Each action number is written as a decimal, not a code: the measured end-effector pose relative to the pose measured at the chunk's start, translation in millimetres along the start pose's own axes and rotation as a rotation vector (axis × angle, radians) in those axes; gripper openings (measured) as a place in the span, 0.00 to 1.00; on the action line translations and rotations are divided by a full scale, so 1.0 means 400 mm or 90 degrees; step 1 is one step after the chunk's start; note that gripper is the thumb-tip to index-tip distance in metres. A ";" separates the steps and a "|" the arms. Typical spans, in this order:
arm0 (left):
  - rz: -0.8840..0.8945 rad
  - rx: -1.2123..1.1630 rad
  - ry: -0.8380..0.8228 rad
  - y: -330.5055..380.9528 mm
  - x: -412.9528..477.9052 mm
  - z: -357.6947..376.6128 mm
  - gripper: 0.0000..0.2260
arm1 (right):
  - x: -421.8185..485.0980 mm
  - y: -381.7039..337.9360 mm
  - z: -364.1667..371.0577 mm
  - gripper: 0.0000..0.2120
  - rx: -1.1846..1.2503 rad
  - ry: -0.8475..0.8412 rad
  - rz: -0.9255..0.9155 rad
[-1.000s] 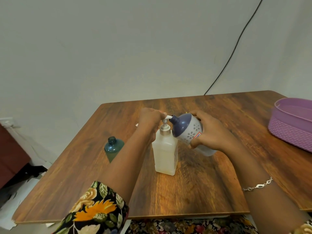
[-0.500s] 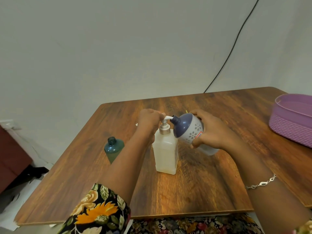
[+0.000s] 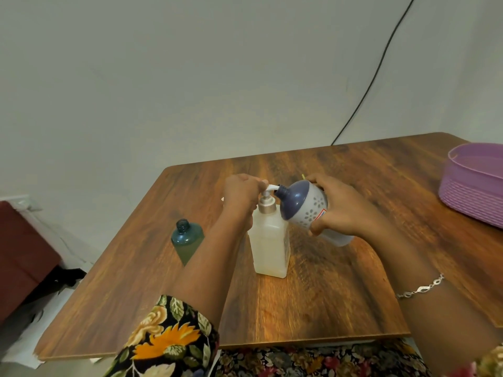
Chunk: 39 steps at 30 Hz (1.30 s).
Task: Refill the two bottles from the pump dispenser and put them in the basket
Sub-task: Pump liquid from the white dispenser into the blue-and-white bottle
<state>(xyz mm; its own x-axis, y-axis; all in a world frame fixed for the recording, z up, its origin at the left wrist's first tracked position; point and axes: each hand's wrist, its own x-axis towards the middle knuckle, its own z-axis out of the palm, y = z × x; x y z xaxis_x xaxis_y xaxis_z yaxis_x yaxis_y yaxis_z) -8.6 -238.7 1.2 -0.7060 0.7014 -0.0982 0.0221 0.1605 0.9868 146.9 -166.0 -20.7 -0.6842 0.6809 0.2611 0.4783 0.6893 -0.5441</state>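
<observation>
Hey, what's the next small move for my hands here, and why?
Probably press down with the left hand: it is curled over the top of the pump dispenser, and the right hand holds the white-and-navy bottle tilted, open mouth at the spout.

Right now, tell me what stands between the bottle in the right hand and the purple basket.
Nothing visible does. The right hand holds the bottle tilted at the pump, and only bare table lies between it and the basket at the right edge.
</observation>
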 end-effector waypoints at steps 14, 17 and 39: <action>0.083 0.016 0.017 -0.018 -0.013 0.005 0.10 | 0.005 -0.011 0.000 0.38 -0.026 -0.006 0.009; 0.103 -0.004 0.015 -0.007 -0.017 0.000 0.12 | 0.003 -0.018 -0.002 0.37 -0.003 -0.001 0.005; 0.214 0.091 0.029 -0.023 -0.002 0.010 0.04 | 0.000 -0.017 -0.006 0.36 0.014 0.016 0.020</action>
<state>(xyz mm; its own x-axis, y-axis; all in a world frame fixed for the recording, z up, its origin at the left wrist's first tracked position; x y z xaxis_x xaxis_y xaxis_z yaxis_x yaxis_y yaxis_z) -5.5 -237.9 -8.2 -0.6727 0.7007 0.2377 0.3548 0.0235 0.9347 144.9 -170.1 -15.1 -0.6551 0.7083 0.2631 0.4872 0.6621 -0.5694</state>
